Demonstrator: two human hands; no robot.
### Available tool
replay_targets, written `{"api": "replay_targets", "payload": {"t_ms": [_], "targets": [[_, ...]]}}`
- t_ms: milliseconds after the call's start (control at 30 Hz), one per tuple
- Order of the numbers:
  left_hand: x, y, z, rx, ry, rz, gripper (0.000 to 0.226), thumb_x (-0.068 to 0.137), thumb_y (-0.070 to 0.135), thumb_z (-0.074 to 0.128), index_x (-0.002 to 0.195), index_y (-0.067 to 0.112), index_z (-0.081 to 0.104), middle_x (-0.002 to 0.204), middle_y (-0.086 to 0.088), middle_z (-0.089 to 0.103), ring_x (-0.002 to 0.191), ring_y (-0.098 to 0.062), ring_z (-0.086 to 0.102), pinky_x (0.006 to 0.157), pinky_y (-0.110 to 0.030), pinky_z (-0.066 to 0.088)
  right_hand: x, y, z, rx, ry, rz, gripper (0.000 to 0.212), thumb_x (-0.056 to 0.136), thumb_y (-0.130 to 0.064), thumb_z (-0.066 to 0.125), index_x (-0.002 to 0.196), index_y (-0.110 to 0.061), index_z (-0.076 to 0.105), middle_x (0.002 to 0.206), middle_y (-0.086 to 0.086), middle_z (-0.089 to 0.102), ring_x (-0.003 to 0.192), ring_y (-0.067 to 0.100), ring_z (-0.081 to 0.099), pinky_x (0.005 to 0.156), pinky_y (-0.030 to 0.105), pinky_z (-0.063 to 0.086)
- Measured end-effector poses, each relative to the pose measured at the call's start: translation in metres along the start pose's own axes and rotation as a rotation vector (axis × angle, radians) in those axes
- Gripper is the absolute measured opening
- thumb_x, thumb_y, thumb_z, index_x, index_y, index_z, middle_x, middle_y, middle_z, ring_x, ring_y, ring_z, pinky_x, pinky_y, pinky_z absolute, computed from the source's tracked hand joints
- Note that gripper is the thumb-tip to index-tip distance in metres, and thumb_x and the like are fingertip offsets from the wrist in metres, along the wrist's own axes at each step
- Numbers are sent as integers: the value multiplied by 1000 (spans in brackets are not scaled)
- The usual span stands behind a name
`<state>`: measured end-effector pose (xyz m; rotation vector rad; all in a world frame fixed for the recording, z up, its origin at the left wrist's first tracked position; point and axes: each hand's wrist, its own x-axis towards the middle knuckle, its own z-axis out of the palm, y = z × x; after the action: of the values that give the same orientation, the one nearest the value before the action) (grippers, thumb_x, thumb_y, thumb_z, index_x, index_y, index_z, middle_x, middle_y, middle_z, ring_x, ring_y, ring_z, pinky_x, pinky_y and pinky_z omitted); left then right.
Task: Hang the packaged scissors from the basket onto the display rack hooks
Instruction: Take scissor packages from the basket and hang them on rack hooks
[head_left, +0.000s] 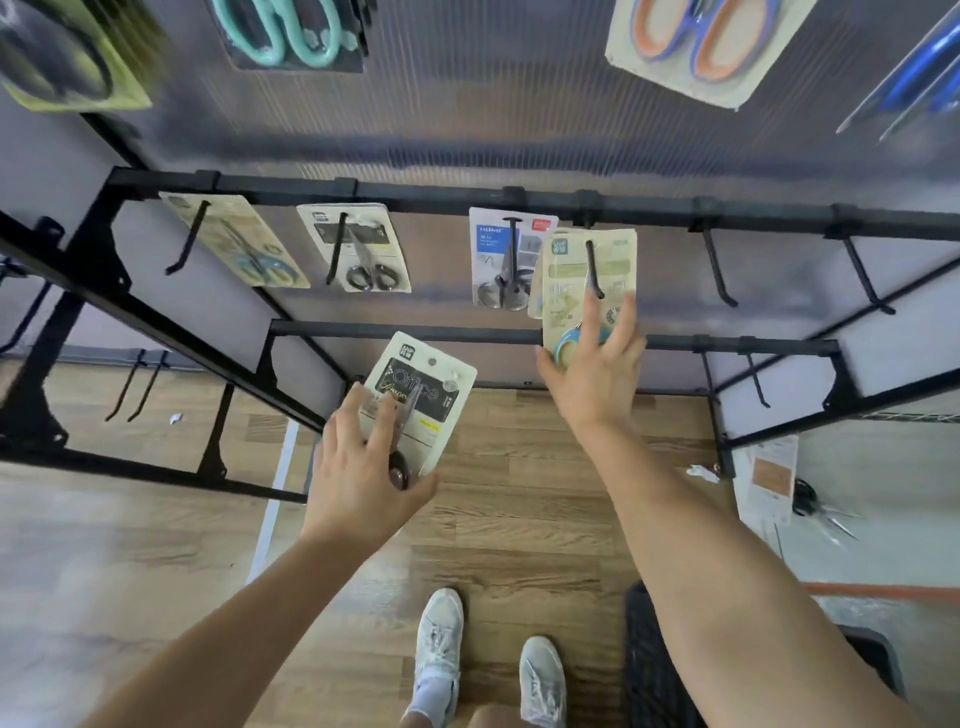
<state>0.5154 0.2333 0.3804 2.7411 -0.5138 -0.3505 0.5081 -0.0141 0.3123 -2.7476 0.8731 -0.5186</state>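
Note:
My left hand (363, 467) grips a white card pack of black-handled "Office" scissors (426, 389) by its lower end, below the rack's bars. My right hand (597, 364) holds the lower edge of a beige pack with blue-handled scissors (587, 280), thumb on one side and fingers on the other. That pack sits on a black hook (595, 270) of the upper bar (415, 195). Three more packs hang on hooks to the left: a beige pack (234, 239), a black-handled pair (358, 249) and a grey pair (501, 260).
Two bare hooks (719, 270) (867, 278) stick out to the right. A lower bar (467, 332) crosses behind my hands. A black basket (654, 660) stands on the wood floor by my feet. Other packs hang higher up, and loose scissors (821, 509) lie at right.

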Motion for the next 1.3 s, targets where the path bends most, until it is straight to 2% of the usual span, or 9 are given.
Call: {"api": "replay_targets", "payload": {"t_ms": [133, 467, 600, 700, 767, 933, 1167, 1233, 1300], "targets": [[2, -18, 8, 18, 48, -38, 89, 65, 40, 81, 138, 9, 41, 147, -16, 26, 131, -36, 30, 106, -47, 29, 13, -2, 17, 24, 68, 21, 82, 76, -50, 69, 137, -16, 26, 142, 20, 18, 114, 42, 40, 88, 47, 49], [-7, -23, -1, -2, 52, -73, 94, 71, 46, 75, 146, 11, 30, 153, -13, 15, 137, -32, 20, 112, -44, 22, -6, -17, 7, -18, -23, 22, 82, 79, -33, 73, 142, -12, 25, 148, 30, 22, 135, 49, 25, 107, 58, 25], [-11, -16, -8, -28, 82, -53, 91, 68, 40, 78, 143, 10, 35, 151, -17, 21, 136, -34, 25, 109, -46, 27, -28, -36, -35, 389, -108, -1, 45, 90, -14, 59, 133, -6, 46, 132, 15, 48, 109, 27, 57, 88, 39, 52], [-14, -10, -12, -31, 116, -28, 89, 65, 36, 80, 139, 7, 40, 147, -22, 28, 132, -40, 31, 104, -51, 33, -27, -57, -75, 599, -266, -4, 28, 93, -14, 55, 121, -8, 58, 100, -1, 64, 84, 10, 59, 78, 26, 49], [-15, -5, -17, -57, 153, -31, 90, 64, 37, 81, 139, 5, 41, 147, -24, 29, 132, -41, 32, 104, -52, 33, -14, -80, -97, 709, -431, 29, 35, 94, -26, 55, 126, -13, 54, 97, -10, 61, 83, -1, 57, 76, 14, 45], [-15, -1, -29, -88, 231, -22, 92, 63, 37, 81, 139, 4, 41, 146, -25, 31, 131, -43, 35, 104, -52, 34, 16, -130, -123, 630, -706, -67, 50, 93, -47, 51, 134, -18, 48, 112, -6, 59, 99, 7, 54, 86, 22, 39], [-14, -16, -41, -155, 290, -47, 92, 63, 37, 80, 139, 3, 41, 145, -27, 32, 129, -43, 36, 101, -52, 37, 20, -167, -108, 595, -706, -99, 5, 92, -18, 58, 93, -17, 63, 92, -2, 64, 86, 12, 59, 79, 32, 51], [-14, -24, -44, -219, 259, -58, 95, 67, 42, 78, 143, 6, 35, 149, -21, 25, 133, -36, 32, 104, -48, 38, 19, -176, -105, 601, -713, -95, 7, 93, -15, 56, 94, -15, 62, 91, -1, 62, 86, 13, 57, 72, 25, 48], [-12, -31, -46, -483, 209, -153, 95, 68, 51, 75, 143, 12, 31, 148, -10, 26, 131, -25, 36, 102, -41, 42, 20, -182, -101, 614, -706, -91, 7, 93, -14, 55, 94, -15, 62, 91, -2, 61, 86, 11, 55, 66, 15, 41]]}}
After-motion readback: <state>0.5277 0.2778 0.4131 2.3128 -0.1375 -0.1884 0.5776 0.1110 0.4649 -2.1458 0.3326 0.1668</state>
